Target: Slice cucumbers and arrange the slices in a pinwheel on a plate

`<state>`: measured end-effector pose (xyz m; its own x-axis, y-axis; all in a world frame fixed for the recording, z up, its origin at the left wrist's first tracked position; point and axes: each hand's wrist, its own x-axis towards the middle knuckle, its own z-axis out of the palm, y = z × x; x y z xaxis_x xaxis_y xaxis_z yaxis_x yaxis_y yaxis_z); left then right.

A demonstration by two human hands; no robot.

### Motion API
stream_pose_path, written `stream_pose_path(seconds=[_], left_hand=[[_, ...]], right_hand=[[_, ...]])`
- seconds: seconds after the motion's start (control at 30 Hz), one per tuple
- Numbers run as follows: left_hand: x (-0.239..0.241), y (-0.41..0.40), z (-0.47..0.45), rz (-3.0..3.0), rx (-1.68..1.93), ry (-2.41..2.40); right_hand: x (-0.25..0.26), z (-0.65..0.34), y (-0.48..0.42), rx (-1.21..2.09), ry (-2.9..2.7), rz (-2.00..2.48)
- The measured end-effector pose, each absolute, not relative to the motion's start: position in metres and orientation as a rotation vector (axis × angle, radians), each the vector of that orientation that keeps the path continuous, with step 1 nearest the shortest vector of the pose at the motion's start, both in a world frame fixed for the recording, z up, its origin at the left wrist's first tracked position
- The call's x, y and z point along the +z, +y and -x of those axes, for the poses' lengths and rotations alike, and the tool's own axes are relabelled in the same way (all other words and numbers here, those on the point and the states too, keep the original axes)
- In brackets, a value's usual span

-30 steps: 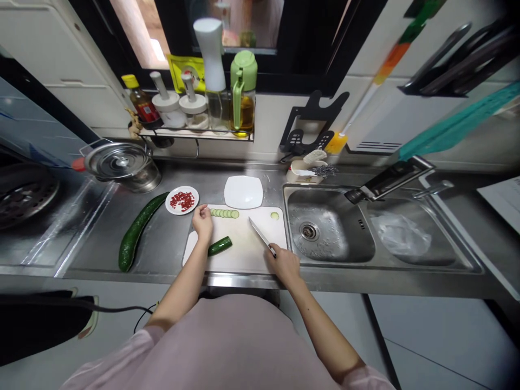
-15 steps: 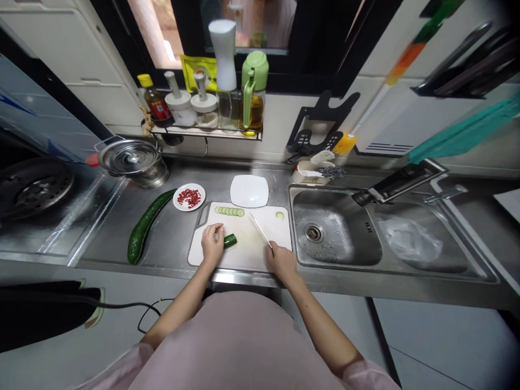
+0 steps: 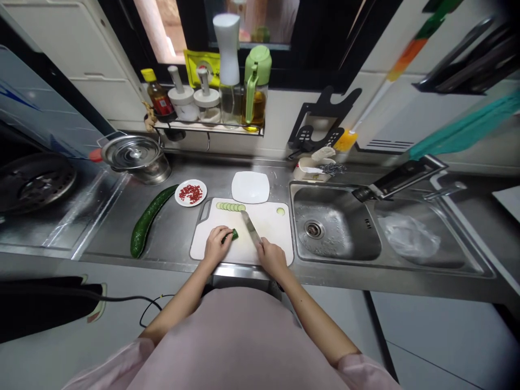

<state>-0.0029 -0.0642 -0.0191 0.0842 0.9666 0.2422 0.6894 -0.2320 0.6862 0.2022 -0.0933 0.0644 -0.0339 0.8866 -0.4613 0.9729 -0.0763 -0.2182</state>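
Note:
On a white cutting board (image 3: 252, 252), my left hand (image 3: 217, 245) is closed over a short piece of cucumber (image 3: 234, 234), and only its right end shows. My right hand (image 3: 272, 258) grips the handle of a kitchen knife (image 3: 251, 227). The blade points up and left, its tip close to a row of thin cucumber slices (image 3: 231, 207) along the board's far edge. One more slice (image 3: 280, 211) lies alone near the far right corner. A small plate of chopped red pieces (image 3: 190, 193) and a long whole cucumber (image 3: 150, 221) sit left of the board.
Behind the board stands a white square dish (image 3: 251, 187). The sink (image 3: 337, 227) with its faucet (image 3: 400, 179) is at the right. A lidded steel pot (image 3: 138, 157) stands back left, and a rack (image 3: 211, 128) of seasoning bottles hangs behind the counter.
My left hand has closed over the cucumber piece. My right hand has brought the knife leftward, towards the piece, and the blade's flat side now shows. The view has shifted slightly.

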Motion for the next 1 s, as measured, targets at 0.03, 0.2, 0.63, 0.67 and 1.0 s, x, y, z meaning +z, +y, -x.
stream_pose_path(seconds=[0.03, 0.2, 0.63, 0.67, 1.0], left_hand=[[-0.021, -0.064, 0.002, -2.0, 0.951, 1.604], [-0.028, -0.063, 0.001, -2.062, 0.976, 1.53], [-0.034, -0.063, 0.002, -2.114, 1.017, 1.528], [-0.036, -0.063, 0.002, -2.135, 1.053, 1.511], [-0.045, -0.061, 0.003, -2.252, 1.126, 1.462]], right_hand=[[0.064, -0.199, -0.094, -0.752, 2.025, -2.041], [0.064, -0.184, -0.098, -0.74, 2.082, -1.969], [0.072, -0.171, -0.097, -0.769, 2.09, -1.912], [0.072, -0.171, -0.097, -0.769, 2.09, -1.912], [0.072, -0.169, -0.095, -0.773, 2.12, -1.872]])
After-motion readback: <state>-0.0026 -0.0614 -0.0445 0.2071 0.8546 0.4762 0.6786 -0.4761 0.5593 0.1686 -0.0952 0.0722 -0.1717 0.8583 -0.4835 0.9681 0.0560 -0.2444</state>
